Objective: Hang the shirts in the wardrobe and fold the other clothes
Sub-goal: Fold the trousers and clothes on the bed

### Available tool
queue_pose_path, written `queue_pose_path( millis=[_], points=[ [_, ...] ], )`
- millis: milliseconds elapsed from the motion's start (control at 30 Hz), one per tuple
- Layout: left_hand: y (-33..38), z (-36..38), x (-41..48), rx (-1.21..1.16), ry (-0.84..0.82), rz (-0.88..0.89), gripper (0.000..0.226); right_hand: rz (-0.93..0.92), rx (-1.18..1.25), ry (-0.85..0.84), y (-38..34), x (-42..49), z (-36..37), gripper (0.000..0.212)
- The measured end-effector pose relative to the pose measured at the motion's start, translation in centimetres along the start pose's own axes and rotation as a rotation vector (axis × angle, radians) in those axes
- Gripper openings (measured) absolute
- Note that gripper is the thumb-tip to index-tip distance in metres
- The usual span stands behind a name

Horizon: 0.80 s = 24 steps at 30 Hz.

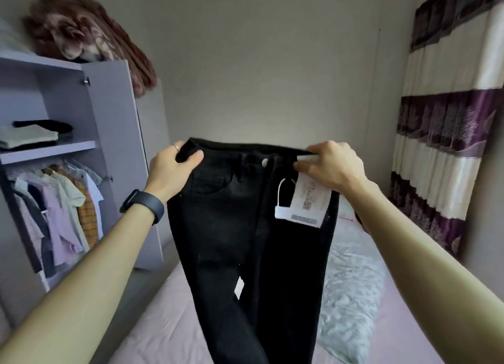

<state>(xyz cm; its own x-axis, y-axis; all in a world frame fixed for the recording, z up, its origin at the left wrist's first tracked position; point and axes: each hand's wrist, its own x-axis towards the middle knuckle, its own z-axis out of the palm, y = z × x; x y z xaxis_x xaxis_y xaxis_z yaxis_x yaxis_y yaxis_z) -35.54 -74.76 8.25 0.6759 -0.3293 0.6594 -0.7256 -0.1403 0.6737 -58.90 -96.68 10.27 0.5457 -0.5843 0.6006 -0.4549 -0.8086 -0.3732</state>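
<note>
Wardrobe (109,145) left of bed (169,322), curtain (447,134) right.

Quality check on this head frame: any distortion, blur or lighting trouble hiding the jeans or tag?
Head view: wide-angle distortion bows the wardrobe and curtain; dim, flat light leaves the black jeans with little seam detail; print on the paper tag is too soft to read; left hand and right hand are sharp.

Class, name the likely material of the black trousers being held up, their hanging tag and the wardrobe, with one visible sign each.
Black trousers: probably denim, matte, with stitched pocket and metal-looking button. Tag: seemingly printed card, flat and stiff. Wardrobe: likely laminated board, smooth pale lilac panels.
</note>
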Motion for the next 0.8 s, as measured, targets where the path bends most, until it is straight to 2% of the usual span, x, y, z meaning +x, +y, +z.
queue_pose_path(
  millis=[67,167,333,400,533,600,667,800],
  points=[
    [-0.4,-0.7,-0.6,-0.01,-0.009,-0.012,0.023,0.047,-0.01,-0.06,-0.7,-0.7,-0.2,0.035],
    [-1.6,-1.7,-1.8,-0.073,-0.025,-0.045,0.015,0.041,-0.001,0.002,-1.9,-1.9,0.5,0.032],
    [-3.6,-3.9,-2.9,-0.398,-0.287,-0.218,0.018,-0.037,-0.277,-0.009,-3.2,-3.0,3.1,0.032],
    [-4.2,-4.4,-3.1,-0.389,-0.356,-0.185,0.022,-0.005,-0.298,-0.062,-3.7,-3.4,4.3,0.033],
    [-6.5,-5.2,-3.4,-0.334,-0.32,-0.172,0.015,0.058,-0.25,-0.118,-4.8,-4.0,6.0,0.038],
    [-7.3,-5.6,-3.8,-0.337,-0.331,-0.159,0.01,0.076,-0.306,-0.106,-4.9,-4.6,6.7,0.041],
    [-7.9,-6.2,-4.2,-0.327,-0.412,-0.129,0.008,0.078,-0.397,-0.11,-5.1,-5.2,7.1,0.039],
    [-8.9,-7.2,-4.4,-0.303,-0.577,-0.119,0.016,0.126,-0.481,-0.295,-6.4,-5.3,6.4,0.024]
  ],
)
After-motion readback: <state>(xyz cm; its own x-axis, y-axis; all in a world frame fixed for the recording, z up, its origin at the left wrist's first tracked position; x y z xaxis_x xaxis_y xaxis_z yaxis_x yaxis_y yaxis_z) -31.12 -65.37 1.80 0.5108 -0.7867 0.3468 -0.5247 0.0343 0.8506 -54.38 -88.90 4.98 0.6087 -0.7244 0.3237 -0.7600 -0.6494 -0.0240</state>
